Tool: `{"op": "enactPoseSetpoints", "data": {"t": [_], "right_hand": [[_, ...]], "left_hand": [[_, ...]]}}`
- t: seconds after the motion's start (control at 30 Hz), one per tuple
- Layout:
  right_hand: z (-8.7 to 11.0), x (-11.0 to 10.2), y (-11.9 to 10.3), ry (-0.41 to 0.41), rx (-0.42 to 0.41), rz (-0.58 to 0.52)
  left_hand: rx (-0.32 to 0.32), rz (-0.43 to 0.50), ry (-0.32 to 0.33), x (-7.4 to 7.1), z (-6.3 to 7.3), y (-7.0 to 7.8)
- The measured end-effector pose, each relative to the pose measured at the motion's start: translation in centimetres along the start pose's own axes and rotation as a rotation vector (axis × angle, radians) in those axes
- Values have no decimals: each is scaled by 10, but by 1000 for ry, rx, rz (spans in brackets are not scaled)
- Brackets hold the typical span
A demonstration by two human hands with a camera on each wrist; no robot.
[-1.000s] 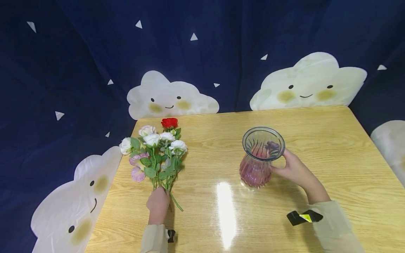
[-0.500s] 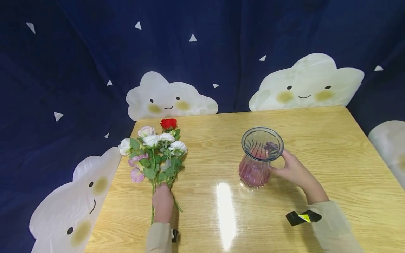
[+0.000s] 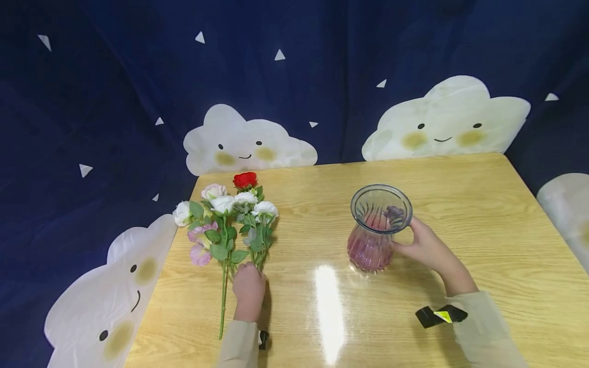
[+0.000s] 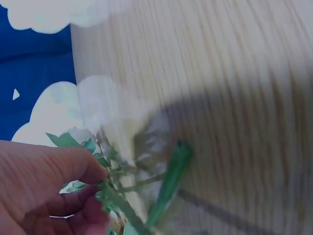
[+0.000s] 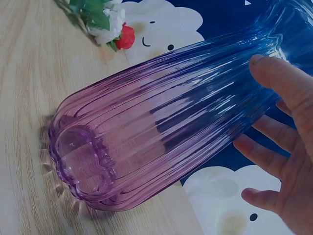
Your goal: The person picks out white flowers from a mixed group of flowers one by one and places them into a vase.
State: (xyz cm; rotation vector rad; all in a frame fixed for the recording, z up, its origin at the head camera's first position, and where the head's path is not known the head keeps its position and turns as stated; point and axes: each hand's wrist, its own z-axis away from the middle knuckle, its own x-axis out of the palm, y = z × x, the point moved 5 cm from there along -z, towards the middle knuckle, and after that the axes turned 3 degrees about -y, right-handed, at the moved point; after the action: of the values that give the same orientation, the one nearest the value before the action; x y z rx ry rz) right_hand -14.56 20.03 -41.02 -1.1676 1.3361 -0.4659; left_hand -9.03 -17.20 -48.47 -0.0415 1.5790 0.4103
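Note:
My left hand (image 3: 249, 289) pinches green stems low down, with white flowers (image 3: 265, 209) and leaves fanning out beyond the fingers. In the left wrist view, the thumb presses on a stem (image 4: 120, 205), and a cut stem end (image 4: 178, 152) points up beside it. Other artificial flowers lie left of that hand: a pink one (image 3: 200, 254), several pale ones, and a bare stem (image 3: 223, 306) running toward me. A red rose (image 3: 245, 180) tops the bunch. My right hand (image 3: 430, 250) holds a ribbed glass vase (image 5: 146, 132), pink below and blue above, by its neck. The vase stands on the table, its mouth toward me.
A light wooden table (image 3: 308, 220) lies under everything, with a bright glare streak between the hands. Behind it hangs a dark blue curtain (image 3: 322, 66) with smiling white clouds (image 3: 253, 143) and small white triangles.
My left hand has shifted right along the stems, and the white flowers on that side have moved right with it. A stem at the left is now uncovered. The right hand and vase stay put.

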Motion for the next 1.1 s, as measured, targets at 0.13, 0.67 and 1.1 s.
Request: {"op": "enactPoseSetpoints", "data": {"t": [0.13, 0.67, 1.1], "right_hand": [[-1, -1, 1, -2, -2, 5], [-1, -3, 0, -4, 8, 5], [1, 0, -3, -9, 34, -14]], "left_hand": [[-5, 6, -41, 3, 1, 5], [49, 73, -235, -2, 11, 0], [35, 215, -243, -3, 7, 9]]}}
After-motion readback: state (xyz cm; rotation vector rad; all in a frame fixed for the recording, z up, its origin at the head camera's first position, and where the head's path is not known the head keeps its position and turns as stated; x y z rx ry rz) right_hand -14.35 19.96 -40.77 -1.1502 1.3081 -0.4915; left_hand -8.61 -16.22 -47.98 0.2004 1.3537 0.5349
